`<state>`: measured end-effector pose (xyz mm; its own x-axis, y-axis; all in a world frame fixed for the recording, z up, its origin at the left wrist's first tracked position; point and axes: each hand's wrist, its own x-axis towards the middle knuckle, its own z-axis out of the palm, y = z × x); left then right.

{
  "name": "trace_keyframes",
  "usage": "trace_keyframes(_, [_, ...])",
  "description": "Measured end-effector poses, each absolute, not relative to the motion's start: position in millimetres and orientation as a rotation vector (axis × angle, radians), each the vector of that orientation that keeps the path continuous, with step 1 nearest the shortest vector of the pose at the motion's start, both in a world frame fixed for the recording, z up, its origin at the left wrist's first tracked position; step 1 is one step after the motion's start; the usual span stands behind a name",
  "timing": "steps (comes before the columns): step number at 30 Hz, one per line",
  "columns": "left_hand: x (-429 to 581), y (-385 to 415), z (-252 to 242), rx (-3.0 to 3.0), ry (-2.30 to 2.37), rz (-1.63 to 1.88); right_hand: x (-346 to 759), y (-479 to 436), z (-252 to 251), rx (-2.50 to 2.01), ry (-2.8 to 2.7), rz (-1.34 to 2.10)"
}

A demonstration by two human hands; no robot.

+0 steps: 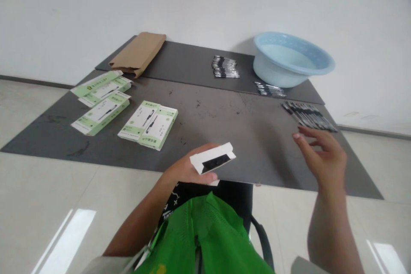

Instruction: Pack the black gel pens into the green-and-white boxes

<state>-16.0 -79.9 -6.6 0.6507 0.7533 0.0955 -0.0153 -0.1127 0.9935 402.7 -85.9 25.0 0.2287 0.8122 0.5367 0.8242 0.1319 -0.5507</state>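
Observation:
My left hand [189, 169] holds a small carton [210, 155] at the table's front edge. The carton's open end with white flaps faces up, and something black shows inside. Out to the right, my right hand [324, 154] hangs over the table with fingers curved and apart, and I see nothing in it. Just beyond its fingertips lies a row of black-and-clear pens [310, 116]. Farther back are a second small bunch of pens [269, 90] and a third stack of pens [224, 67].
A light blue basin [279, 72] stands at the back right. On the left lie two side-by-side green-and-white cartons [147, 124], more cartons with open flaps [101, 113], and a brown paper bag [139, 53]. A chair armrest [261, 239] shows beside my lap.

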Motion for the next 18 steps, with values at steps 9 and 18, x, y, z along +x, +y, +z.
trace_keyframes(9, [-21,-75,-27,1.554,0.516,0.757,471,-33,-26,-1.988,-1.64,-0.095])
trace_keyframes(18, [-23,-75,-28,1.512,0.588,0.712,495,22,-28,-2.279,-1.639,0.05])
